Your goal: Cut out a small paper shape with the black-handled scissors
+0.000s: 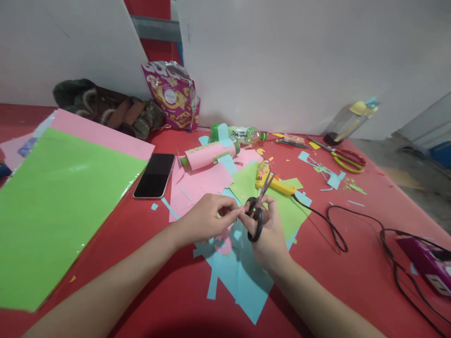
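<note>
My left hand [209,216] pinches a small piece of pink paper [242,209] between thumb and fingers. Black-handled scissors [260,218] rest in my right hand [271,241], blades pointing up and away. The right fingertips meet the left ones at the pink piece. Below both hands lie blue paper sheets [252,286] and a pink paper cutout [223,245]. Just beyond the scissors, a yellow glue gun [278,186] lies on green paper [243,180]. A bottle wrapped in pink paper [211,156] lies on its side farther back.
To the left are a phone [155,176] and large green sheets [70,197]. A snack bag [172,96], a green-capped bottle [243,134] and a bag [112,108] line the wall. Larger scissors [347,159], a black cable [334,230] and a purple box [428,263] occupy the right side.
</note>
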`<state>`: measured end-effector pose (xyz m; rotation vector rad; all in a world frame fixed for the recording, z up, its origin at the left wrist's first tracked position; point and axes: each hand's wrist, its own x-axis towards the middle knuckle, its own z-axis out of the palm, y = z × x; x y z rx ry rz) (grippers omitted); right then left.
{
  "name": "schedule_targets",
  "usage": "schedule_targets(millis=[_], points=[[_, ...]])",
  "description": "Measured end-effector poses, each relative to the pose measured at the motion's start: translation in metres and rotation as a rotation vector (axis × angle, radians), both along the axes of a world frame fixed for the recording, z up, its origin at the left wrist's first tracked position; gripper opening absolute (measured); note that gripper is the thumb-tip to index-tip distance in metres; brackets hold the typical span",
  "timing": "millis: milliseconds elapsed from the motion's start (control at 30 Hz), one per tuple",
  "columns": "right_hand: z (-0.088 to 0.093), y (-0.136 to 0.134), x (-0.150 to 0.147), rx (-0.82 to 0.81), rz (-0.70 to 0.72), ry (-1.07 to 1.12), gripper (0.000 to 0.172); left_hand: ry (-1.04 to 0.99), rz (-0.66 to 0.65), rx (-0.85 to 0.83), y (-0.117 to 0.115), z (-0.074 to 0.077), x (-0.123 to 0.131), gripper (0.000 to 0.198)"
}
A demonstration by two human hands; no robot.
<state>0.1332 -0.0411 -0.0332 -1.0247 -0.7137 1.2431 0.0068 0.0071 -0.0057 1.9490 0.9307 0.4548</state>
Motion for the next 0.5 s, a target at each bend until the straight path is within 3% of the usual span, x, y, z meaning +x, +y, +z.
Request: schedule_targets(millis=[167, 500], points=[[0.001, 0.000, -0.001, -0.055, 0.065, 0.007, 0.038, -0.067, 0.103, 0.030, 0.004, 0.002, -0.005, 0.022], [0.001, -0.006, -0.003, -0.030, 0.469, 0.007, 0.046, -0.259, 0.381, 0.072, 0.009, 0.015, -0.013, 0.019]])
